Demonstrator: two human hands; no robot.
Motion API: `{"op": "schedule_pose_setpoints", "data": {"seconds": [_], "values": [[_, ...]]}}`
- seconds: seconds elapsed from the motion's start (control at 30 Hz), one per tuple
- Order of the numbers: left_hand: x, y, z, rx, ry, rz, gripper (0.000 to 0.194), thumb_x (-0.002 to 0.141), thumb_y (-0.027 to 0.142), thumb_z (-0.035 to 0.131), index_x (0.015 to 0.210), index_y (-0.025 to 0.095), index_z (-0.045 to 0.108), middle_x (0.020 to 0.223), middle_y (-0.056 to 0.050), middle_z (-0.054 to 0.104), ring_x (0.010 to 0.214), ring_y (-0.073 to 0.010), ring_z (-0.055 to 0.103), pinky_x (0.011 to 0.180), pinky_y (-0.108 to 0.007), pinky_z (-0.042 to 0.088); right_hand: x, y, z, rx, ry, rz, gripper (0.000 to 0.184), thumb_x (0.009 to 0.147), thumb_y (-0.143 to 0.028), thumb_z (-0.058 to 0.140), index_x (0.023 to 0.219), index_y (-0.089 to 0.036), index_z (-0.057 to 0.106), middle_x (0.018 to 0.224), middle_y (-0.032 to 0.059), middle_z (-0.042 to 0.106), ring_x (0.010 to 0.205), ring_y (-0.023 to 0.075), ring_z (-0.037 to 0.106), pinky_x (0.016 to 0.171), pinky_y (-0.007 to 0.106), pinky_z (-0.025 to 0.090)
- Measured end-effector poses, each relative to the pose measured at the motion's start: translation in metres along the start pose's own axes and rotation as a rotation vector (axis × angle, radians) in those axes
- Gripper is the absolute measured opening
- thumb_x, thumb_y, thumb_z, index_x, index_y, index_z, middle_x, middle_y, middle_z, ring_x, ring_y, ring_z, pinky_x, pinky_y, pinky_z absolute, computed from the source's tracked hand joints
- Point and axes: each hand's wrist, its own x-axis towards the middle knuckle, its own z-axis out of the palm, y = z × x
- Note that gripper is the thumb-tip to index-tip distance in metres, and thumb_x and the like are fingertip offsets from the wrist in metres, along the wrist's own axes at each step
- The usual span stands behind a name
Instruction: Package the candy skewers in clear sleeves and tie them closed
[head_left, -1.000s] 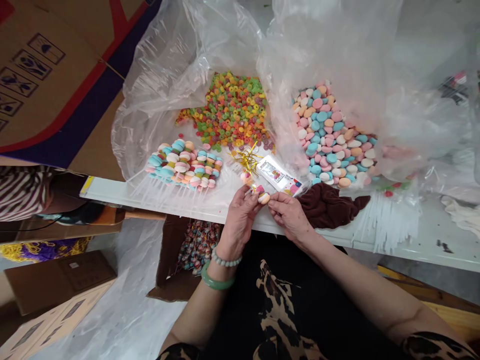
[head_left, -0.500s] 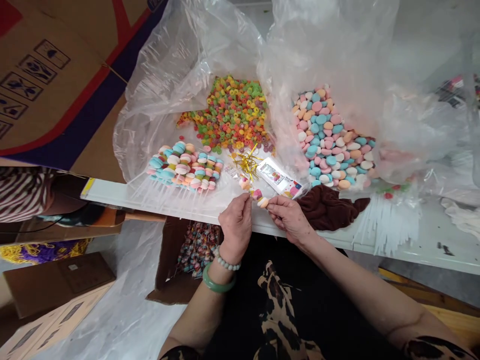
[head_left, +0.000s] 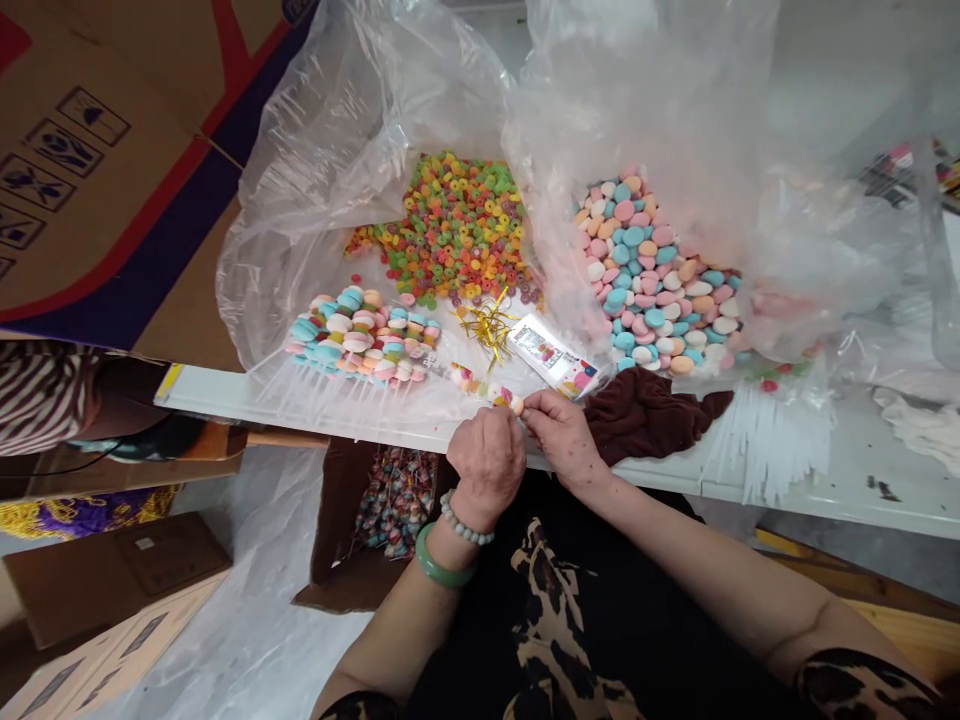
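Note:
A candy skewer (head_left: 484, 385) in a clear printed wrapper lies slantwise over the table edge, its near end between my hands. My left hand (head_left: 487, 455) is closed round that end, with a bead bracelet and green bangle on the wrist. My right hand (head_left: 561, 435) pinches the same end from the right, its fingertips close to the left hand. Just beyond lie gold twist ties (head_left: 487, 325) and a stack of printed clear bags (head_left: 555, 357). To the left, unwrapped candy skewers (head_left: 367, 335) are piled with their white sticks toward me.
Ring gummies (head_left: 457, 230) and pastel oval candies (head_left: 652, 270) lie heaped in open plastic bags. A brown cloth (head_left: 652, 412) and white sticks (head_left: 780, 440) are at right. Below the table, a carton (head_left: 334, 530) holds wrapped skewers. A large cardboard box (head_left: 127, 180) stands left.
My left hand has moved right and turned over the wrapper's near end, close against my right hand. The wrapped skewer has shifted left and lies more level. The view has shifted slightly.

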Motion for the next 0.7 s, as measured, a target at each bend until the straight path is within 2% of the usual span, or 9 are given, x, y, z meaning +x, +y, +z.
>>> {"op": "schedule_pose_setpoints", "data": {"seconds": [0.13,0.2,0.3,0.37,0.43,0.53,0.7], "values": [[-0.002,0.002,0.001,-0.474,-0.067,-0.255,0.01,0.084,0.026,0.064,0.077,0.021,0.065,0.069,-0.003,0.059,0.064,-0.0161,0.053,0.065,-0.028,0.038,0.001,-0.003,-0.002,0.122,0.015,0.086,0.017,0.066,-0.036,0.065,0.07,-0.019,0.063,0.053,-0.0059,0.044,0.046,0.0075,0.032,0.042,0.021,0.022],[0.002,0.0,-0.003,-0.67,-0.11,-0.394,0.014,0.084,0.032,0.065,0.076,0.021,0.064,0.068,-0.001,0.06,0.064,-0.0149,0.054,0.065,-0.027,0.04,0.001,-0.007,-0.005,0.161,0.013,0.115,0.019,0.065,-0.037,0.067,0.072,-0.019,0.063,0.052,-0.0061,0.045,0.045,0.0067,0.03,0.042,0.021,0.02],[0.017,-0.007,-0.009,-0.944,-0.042,-0.657,0.023,0.086,0.042,0.064,0.08,0.02,0.06,0.067,0.002,0.057,0.059,-0.0116,0.053,0.062,-0.025,0.042,0.002,-0.01,-0.009,0.145,0.005,0.084,0.02,0.066,-0.037,0.067,0.072,-0.019,0.064,0.052,-0.0062,0.044,0.044,0.0069,0.03,0.042,0.021,0.02],[0.031,-0.014,-0.011,-1.203,-0.012,-0.82,0.027,0.085,0.046,0.064,0.092,0.021,0.059,0.082,-0.001,0.064,0.068,-0.0119,0.061,0.068,-0.026,0.047,0.002,-0.009,-0.01,0.101,-0.012,0.029,0.017,0.068,-0.036,0.066,0.07,-0.019,0.063,0.052,-0.0058,0.045,0.046,0.0075,0.032,0.043,0.022,0.021],[0.045,-0.019,-0.012,-1.452,-0.1,-0.948,0.032,0.084,0.048,0.065,0.101,0.022,0.059,0.101,-0.006,0.067,0.085,-0.0156,0.066,0.078,-0.03,0.051,0.001,-0.008,-0.011,0.037,-0.049,-0.031,0.015,0.069,-0.034,0.065,0.068,-0.02,0.062,0.054,-0.0054,0.045,0.048,0.008,0.033,0.045,0.022,0.023],[0.057,-0.022,-0.01,-1.633,-0.211,-1.062,0.028,0.085,0.042,0.066,0.101,0.02,0.061,0.102,-0.008,0.068,0.093,-0.0193,0.066,0.084,-0.034,0.053,-0.001,-0.006,-0.011,-0.028,-0.133,-0.063,0.016,0.072,-0.035,0.065,0.068,-0.02,0.063,0.055,-0.0052,0.046,0.049,0.0085,0.034,0.046,0.022,0.025],[0.054,-0.012,-0.003,-1.756,-0.246,-1.07,0.019,0.089,0.035,0.063,0.1,0.019,0.061,0.086,-0.001,0.064,0.081,-0.0131,0.064,0.082,-0.029,0.052,-0.001,-0.006,-0.012,-0.047,-0.188,-0.026,0.022,0.075,-0.041,0.064,0.069,-0.02,0.062,0.053,-0.0056,0.045,0.048,0.0086,0.033,0.046,0.022,0.023]]}}
